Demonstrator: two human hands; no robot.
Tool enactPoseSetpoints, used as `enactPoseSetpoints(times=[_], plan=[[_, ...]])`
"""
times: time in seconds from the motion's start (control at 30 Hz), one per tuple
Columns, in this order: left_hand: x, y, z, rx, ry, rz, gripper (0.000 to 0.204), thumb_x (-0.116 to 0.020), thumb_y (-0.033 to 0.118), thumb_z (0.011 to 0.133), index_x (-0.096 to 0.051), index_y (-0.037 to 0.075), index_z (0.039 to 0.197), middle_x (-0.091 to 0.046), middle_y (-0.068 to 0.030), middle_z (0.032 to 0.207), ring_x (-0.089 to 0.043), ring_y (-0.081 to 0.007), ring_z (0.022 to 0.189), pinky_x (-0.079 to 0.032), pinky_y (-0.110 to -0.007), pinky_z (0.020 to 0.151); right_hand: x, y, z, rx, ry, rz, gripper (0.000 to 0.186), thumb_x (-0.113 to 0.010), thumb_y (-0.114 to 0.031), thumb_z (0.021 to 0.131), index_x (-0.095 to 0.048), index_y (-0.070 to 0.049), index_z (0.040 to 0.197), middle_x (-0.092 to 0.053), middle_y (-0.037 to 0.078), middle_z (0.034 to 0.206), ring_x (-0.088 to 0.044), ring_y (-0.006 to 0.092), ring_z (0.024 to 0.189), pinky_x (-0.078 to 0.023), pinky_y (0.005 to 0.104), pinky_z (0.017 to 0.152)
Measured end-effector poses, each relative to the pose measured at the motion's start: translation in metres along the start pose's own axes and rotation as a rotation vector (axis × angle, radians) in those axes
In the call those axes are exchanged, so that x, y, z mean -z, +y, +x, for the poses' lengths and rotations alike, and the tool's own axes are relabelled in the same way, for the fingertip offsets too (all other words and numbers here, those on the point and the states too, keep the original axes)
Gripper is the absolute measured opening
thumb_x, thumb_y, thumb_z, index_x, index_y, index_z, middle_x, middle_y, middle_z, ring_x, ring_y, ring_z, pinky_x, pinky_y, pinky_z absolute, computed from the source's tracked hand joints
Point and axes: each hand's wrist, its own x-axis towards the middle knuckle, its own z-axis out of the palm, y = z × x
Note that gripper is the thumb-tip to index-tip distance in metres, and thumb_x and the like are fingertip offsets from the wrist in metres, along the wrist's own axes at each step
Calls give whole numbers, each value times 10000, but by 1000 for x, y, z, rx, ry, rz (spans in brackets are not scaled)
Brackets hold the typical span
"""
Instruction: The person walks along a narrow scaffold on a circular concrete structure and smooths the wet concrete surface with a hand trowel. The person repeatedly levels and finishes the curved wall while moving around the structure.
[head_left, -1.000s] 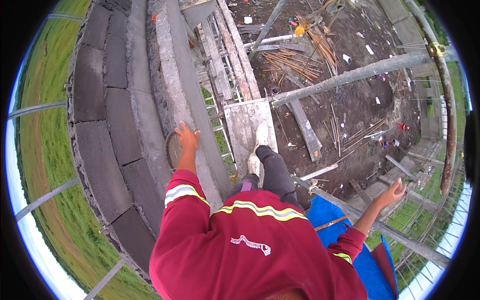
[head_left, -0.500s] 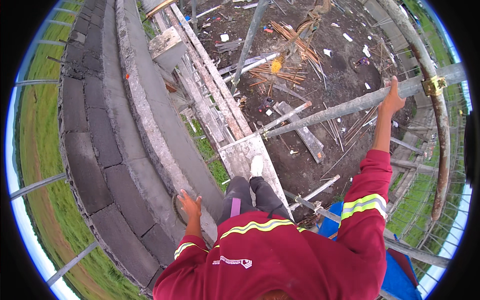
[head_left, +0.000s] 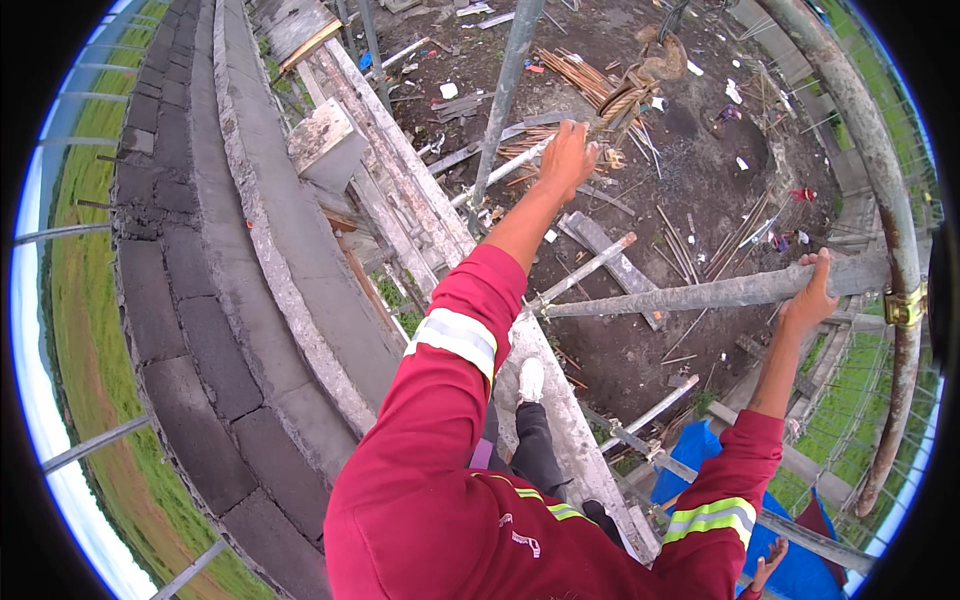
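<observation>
In the head view, the person's right hand (head_left: 814,292) rests on a thick grey metal scaffold pole (head_left: 680,297), near its right end. Its fingers curl over the top of the tube, slightly parted; whether the thumb closes underneath cannot be told. The left hand (head_left: 568,162) reaches out ahead with bent fingers, just beside the frayed end of a thick tan rope (head_left: 640,78) in the picture; whether the fingers touch anything cannot be told.

The pole lies to the front right of the person, beyond a pale, mortar-splashed plank (head_left: 575,430) on which a white shoe (head_left: 531,381) stands. Its long axis runs almost straight across the view, rising slightly to the right: one end points left to the plank's edge, the other right toward a rusty, tall pole (head_left: 893,180) with a brass-coloured clamp (head_left: 906,306). The rope's long axis slants from upper right down to lower left, its lower end pointing toward the left hand.

A good hold here, by judgement, wants the right fingers wrapped fully around the tube, thumb opposing, the foot flat on the plank, and weight kept over it while the left arm stretches.
</observation>
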Motion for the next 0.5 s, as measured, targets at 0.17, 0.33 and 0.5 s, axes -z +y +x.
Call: enactPoseSetpoints(times=[0.17,0.33,0.5], plan=[[-44,-11,38,4,-128,19,379,-611,328,939,-573,22,1159,-583,-186,1147,-627,-421,984,-507,-510,840,5,3,1,39,13,-81,219,-725,-132,891,-631,7,1033,-647,70,814,-614,164,730,-523,322,716],[-77,-46,31,-83,-75,41,270,-615,288,940,-583,36,1029,-616,-180,1062,-648,-419,865,-513,-519,763,27,9,10,12,22,-61,166,-716,-122,901,-653,7,983,-647,74,858,-610,170,809,-518,331,790],[-120,-110,-3,82,-162,4,270,-652,278,915,-610,51,1054,-620,-159,1107,-659,-400,897,-513,-518,807,32,10,11,-7,78,-108,235,-690,-148,922,-616,9,1081,-646,65,870,-607,169,801,-515,342,798]])
